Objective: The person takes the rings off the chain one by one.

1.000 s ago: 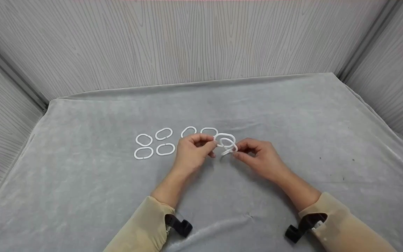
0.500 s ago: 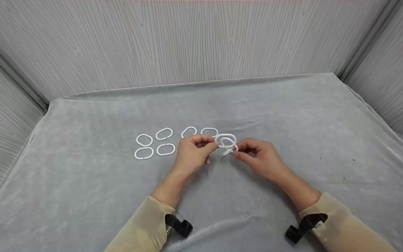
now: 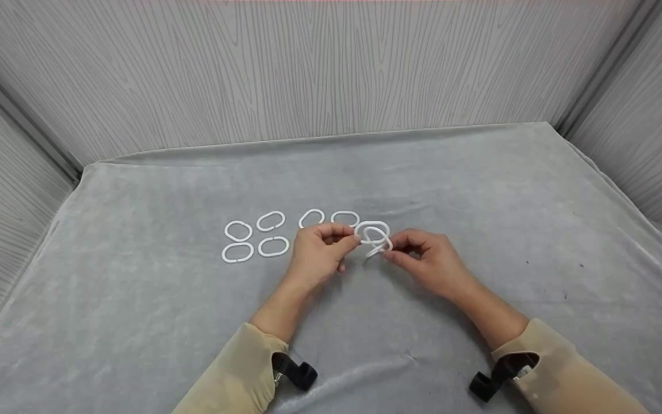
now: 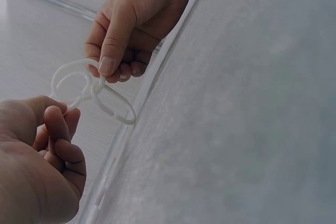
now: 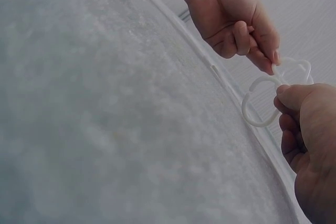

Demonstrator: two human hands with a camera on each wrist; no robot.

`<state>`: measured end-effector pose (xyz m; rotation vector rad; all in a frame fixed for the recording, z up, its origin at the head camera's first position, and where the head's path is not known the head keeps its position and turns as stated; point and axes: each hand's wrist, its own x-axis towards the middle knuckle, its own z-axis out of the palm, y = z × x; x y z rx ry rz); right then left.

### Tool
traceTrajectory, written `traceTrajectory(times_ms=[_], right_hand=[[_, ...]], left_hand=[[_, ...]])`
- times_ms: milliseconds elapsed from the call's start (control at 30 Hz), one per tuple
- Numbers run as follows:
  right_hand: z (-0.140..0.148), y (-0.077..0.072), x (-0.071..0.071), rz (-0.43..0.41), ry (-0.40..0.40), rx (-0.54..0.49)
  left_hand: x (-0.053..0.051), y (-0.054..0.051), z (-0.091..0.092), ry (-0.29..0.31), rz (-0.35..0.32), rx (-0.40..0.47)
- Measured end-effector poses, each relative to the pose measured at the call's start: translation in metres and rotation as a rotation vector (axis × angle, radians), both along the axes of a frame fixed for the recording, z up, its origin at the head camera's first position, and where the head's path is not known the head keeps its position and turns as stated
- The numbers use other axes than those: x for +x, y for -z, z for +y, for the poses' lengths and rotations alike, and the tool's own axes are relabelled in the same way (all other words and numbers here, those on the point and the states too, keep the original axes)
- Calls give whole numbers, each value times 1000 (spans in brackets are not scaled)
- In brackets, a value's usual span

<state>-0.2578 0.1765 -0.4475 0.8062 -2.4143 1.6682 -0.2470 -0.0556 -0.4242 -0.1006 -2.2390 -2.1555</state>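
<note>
My left hand (image 3: 316, 253) pinches a white oval curtain ring (image 3: 372, 222) between thumb and forefinger. Just to its right, my right hand (image 3: 431, 261) pinches another white ring (image 3: 389, 242), which overlaps the first. In the left wrist view, a white ring with a small gap (image 4: 128, 122) hangs below the right fingertips. The right wrist view has this gapped ring (image 5: 257, 125) too, beside the right thumb. The rings cross one another in the air above the cloth. Where exactly they pass through each other is hidden by the overlap and the fingertips.
Several more white oval rings lie on the grey cloth (image 3: 164, 287): left of my hands are a lower-left ring (image 3: 237, 261) and one beside it (image 3: 273, 255). Behind the left hand lies another ring (image 3: 345, 211). Grey wood-patterned panels (image 3: 331, 69) stand around the table.
The left hand's lower fingers have drawn in slightly, and its ring has shifted a touch to the right. The right hand and the rings on the cloth look unmoved.
</note>
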Motion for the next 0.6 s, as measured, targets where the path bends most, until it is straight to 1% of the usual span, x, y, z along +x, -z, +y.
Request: traceTrajectory(times_ms=[400, 600], right_hand=[[0, -1, 0, -6, -10, -12], [0, -1, 1, -5, -12, -18]], left_hand=[[-1, 0, -1, -2, -11, -20], [-1, 1, -1, -13, -18, -31]])
